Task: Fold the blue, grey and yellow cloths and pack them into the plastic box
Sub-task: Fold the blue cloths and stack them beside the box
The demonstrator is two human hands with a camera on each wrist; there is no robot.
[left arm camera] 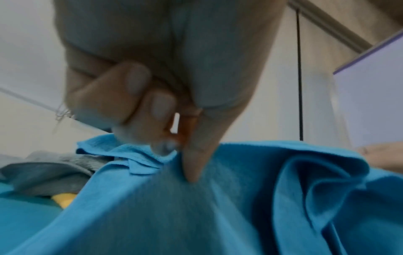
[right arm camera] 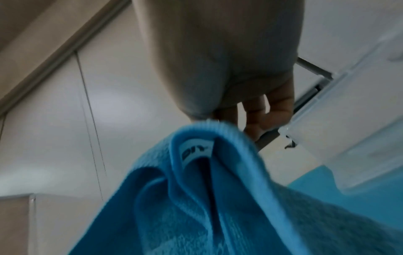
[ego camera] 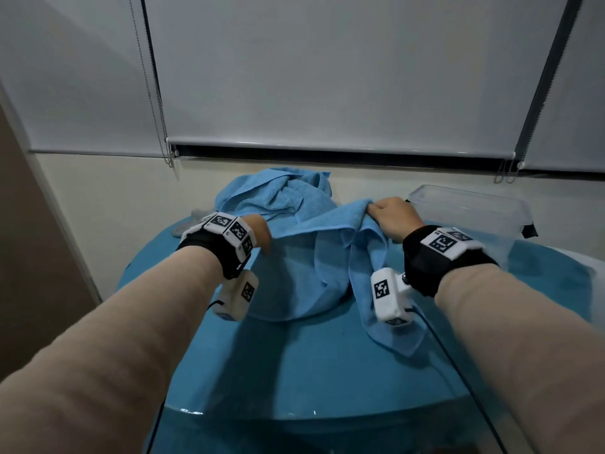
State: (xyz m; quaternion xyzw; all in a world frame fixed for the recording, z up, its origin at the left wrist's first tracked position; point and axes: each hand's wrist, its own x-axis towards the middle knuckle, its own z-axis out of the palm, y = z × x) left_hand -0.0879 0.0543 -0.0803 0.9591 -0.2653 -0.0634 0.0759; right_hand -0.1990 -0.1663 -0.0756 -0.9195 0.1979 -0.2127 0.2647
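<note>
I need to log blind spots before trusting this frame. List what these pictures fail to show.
- Yellow cloth: only a sliver in the left wrist view, under the blue cloth; hidden in the head view.
- Grey cloth: mostly behind the left hand in the head view.
- Label text: cut off by a fold and blurred, right wrist view.
- Box: floor hard to read through clear plastic.

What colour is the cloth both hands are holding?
Light blue cloth; clearest in the head view.

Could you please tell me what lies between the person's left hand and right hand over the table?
In the head view, the lifted edge of the blue cloth spans from the left hand to the right hand.
</note>
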